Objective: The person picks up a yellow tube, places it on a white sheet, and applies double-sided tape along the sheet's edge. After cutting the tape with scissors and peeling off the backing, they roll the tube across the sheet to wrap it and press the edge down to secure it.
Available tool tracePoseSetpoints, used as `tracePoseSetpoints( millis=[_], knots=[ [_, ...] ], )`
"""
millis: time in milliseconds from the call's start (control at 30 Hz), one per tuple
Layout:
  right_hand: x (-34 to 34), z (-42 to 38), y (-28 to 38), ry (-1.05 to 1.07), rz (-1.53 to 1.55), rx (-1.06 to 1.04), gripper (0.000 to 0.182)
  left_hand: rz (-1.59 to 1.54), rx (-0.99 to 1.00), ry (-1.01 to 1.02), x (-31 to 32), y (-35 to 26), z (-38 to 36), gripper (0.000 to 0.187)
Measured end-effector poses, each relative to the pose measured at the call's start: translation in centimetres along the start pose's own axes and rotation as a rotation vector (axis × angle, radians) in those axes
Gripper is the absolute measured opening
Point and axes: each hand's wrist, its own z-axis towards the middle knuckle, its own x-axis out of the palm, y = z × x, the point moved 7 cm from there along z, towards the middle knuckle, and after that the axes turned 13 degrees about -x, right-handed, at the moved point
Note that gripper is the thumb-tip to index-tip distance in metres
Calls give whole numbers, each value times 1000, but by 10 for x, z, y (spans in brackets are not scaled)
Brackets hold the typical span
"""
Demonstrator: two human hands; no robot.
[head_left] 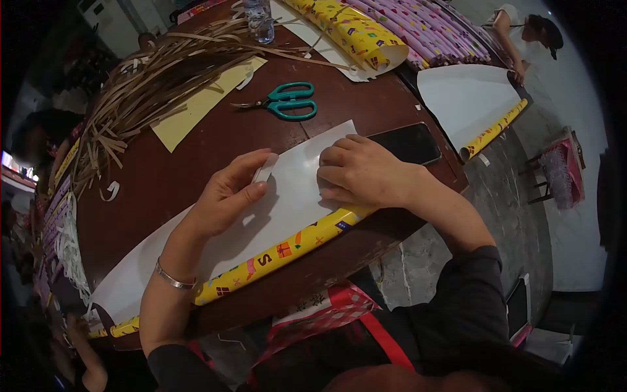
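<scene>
At the left, brown paper strips [140, 108] lay heaped on the table [366, 104], and the left hand [225, 196] was above the white sheet [294, 196] with a small white piece [264, 169] at its fingertips, whether pinched or not I could not tell. Green-handled scissors [281, 104] lay beyond the sheet, which had a yellow patterned roll [284, 250] along its near edge. Further right, the right hand [359, 168] was over the sheet with fingers curled, its grip hidden, near a dark phone [411, 143].
</scene>
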Motion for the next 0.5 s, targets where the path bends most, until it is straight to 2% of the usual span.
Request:
tracePoseSetpoints(
  millis=[133,200,367,433,500],
  knots=[
    [5,-3,-3,-19,59,34,23,35,1,-7,13,-6,16,50],
    [7,-4,-4,-52,68,49,22,-41,-181,50,24,2,34,50],
    [4,-10,-7,-128,59,71,19,-158,-138,65,36,4,76,49],
    [-7,-14,-8,-131,-67,83,16,-200,-152,64,37,3,81,49],
    [-28,-32,-27,-346,-202,129,11,-146,-181,45,39,0,79,48]
  ],
)
